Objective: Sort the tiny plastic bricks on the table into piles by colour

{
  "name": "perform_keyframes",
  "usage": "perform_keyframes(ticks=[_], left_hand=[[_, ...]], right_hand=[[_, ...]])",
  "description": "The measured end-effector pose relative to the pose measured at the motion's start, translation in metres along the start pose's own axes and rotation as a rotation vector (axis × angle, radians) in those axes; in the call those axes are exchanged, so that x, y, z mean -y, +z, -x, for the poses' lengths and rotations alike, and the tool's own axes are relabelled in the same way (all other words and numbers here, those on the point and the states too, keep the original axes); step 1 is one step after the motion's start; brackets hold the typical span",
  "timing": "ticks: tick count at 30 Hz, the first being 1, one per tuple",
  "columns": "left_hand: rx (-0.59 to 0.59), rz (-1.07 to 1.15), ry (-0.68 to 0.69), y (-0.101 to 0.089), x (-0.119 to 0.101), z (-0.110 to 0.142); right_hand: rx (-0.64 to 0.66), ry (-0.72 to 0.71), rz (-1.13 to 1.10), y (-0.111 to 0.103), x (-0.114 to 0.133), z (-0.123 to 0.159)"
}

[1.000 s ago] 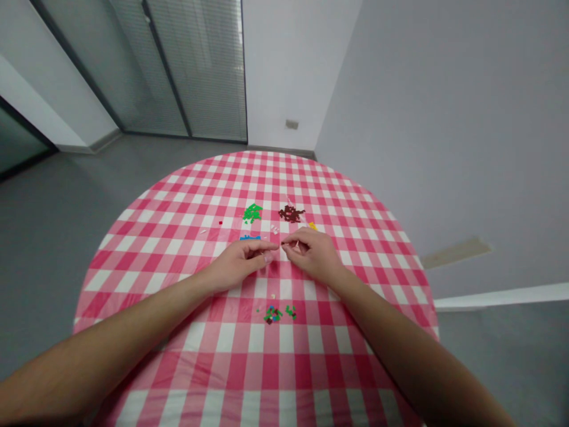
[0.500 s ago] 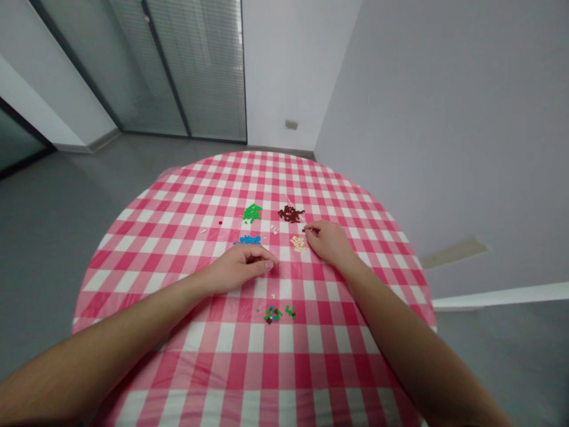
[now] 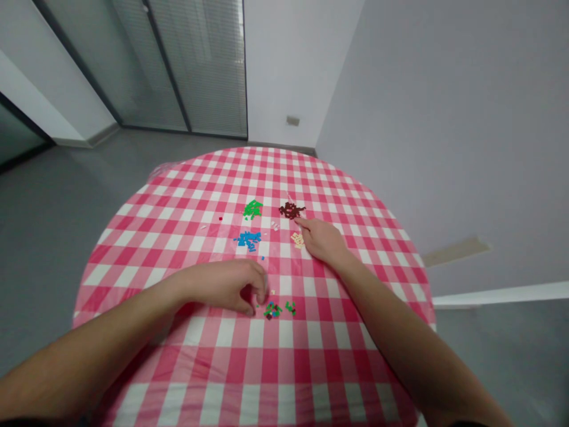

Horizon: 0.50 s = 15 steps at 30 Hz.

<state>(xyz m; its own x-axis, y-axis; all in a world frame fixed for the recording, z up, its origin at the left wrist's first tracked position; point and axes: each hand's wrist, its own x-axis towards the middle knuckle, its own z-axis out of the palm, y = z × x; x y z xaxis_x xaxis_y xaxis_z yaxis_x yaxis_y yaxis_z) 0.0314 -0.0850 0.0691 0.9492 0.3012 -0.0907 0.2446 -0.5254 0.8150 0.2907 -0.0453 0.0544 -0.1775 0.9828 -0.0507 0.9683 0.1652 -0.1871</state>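
My left hand (image 3: 233, 286) hovers just left of a mixed heap of small coloured pieces (image 3: 272, 311), its thumb and fingers curved apart with nothing between them. My right hand (image 3: 323, 240) reaches with its index finger to the near edge of a dark brown pile of pieces (image 3: 291, 210); its other fingers are partly hidden. Under that hand's left side lies a cream pile (image 3: 297, 239), partly covered. Farther left are a blue pile (image 3: 249, 239) and a green pile (image 3: 252, 209). One blue piece (image 3: 262, 258) lies apart, between the blue pile and my left hand.
A red-and-white checked cloth (image 3: 213, 362) covers the round table. A few white pieces (image 3: 275, 225) lie between the piles, with a single red piece (image 3: 220, 219) to the left. A smaller cluster (image 3: 290, 307) sits beside the mixed heap. Walls and a glass partition stand beyond.
My left hand has moved nearer to me, from beside the blue pile to the mixed heap, uncovering the blue pile. My right hand has shifted slightly left, its index finger now at the brown pile.
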Motion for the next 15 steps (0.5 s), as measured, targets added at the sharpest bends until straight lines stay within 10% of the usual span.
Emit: perform_keyframes(ticks=[15], left_hand=[[-0.083,-0.062,-0.061,0.002,0.002,-0.007]], right_hand=[[-0.297,-0.06,-0.204,0.011,-0.009,0.004]])
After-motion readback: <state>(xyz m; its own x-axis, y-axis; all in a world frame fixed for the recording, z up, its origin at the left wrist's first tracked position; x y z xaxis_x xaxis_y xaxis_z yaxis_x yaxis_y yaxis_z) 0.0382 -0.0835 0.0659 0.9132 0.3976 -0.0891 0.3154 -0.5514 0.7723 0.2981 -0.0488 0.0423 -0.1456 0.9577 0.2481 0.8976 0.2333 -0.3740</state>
